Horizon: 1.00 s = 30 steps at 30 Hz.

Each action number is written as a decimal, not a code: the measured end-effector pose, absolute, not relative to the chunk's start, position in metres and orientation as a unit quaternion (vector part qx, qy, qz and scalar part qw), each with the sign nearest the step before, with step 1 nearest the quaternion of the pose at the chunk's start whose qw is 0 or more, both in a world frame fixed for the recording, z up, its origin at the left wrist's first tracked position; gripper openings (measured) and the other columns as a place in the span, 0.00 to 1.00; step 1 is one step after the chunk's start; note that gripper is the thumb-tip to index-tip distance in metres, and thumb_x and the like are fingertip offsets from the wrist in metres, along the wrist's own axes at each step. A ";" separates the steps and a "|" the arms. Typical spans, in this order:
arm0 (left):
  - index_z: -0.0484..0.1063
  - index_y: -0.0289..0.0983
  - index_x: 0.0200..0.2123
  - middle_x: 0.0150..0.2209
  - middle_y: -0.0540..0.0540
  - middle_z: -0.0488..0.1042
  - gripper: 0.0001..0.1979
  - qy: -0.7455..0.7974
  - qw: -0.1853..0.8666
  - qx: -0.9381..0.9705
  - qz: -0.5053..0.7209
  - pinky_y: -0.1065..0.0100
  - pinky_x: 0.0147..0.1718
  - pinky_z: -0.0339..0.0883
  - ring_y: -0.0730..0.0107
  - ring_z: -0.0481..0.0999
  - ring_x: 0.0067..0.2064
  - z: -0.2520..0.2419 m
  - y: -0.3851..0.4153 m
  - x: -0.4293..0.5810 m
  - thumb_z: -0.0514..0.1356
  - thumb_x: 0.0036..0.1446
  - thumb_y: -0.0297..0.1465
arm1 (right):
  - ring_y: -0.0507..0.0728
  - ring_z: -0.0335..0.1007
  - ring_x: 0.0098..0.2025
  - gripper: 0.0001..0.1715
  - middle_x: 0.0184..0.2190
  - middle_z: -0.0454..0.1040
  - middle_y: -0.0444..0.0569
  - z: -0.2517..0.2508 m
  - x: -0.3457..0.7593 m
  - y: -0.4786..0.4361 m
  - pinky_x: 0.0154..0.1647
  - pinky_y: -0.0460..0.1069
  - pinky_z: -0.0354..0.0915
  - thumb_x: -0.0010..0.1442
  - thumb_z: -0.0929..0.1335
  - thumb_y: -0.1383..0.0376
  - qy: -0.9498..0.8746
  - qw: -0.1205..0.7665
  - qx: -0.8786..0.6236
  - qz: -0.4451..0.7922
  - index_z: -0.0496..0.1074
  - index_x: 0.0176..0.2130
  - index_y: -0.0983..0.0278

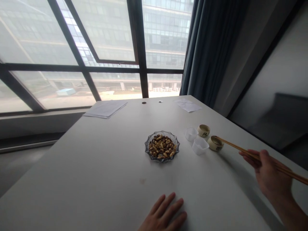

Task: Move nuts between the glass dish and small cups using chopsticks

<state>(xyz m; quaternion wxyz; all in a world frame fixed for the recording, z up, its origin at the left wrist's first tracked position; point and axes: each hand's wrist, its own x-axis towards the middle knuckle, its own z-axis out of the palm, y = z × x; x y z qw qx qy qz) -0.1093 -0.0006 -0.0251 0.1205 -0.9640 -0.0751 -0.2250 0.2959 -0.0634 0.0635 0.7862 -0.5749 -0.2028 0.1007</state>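
Note:
My right hand [271, 173] holds a pair of wooden chopsticks [237, 147] at the right, their tips at the rim of the nearer beige cup [216, 144]. Whether anything is between the tips is too small to tell. A second beige cup [204, 131] with a dark character stands just behind it. Two translucent plastic cups [192, 134] [200, 146] are left of the beige ones. A scalloped glass bowl [147, 148] holds mixed nuts [162, 147] near the middle. My left hand [166, 215] lies on the table at the bottom, fingers spread, holding nothing.
The white table [103, 170] runs toward a large window. Stacked papers [106, 109] lie at its far left, loose sheets [189, 105] at the far right. Two small round holes are near the back edge. A dark curtain [209, 48] hangs behind the right corner.

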 end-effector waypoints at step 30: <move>0.69 0.44 0.64 0.71 0.49 0.59 0.21 -0.068 0.113 -0.967 -0.218 0.56 0.69 0.55 0.57 0.58 0.71 -0.020 0.000 -0.109 0.60 0.70 0.39 | 0.54 0.81 0.27 0.15 0.25 0.80 0.50 0.066 0.301 -0.079 0.37 0.45 0.79 0.60 0.74 0.57 -0.182 0.783 -0.589 0.085 0.78 0.31 0.68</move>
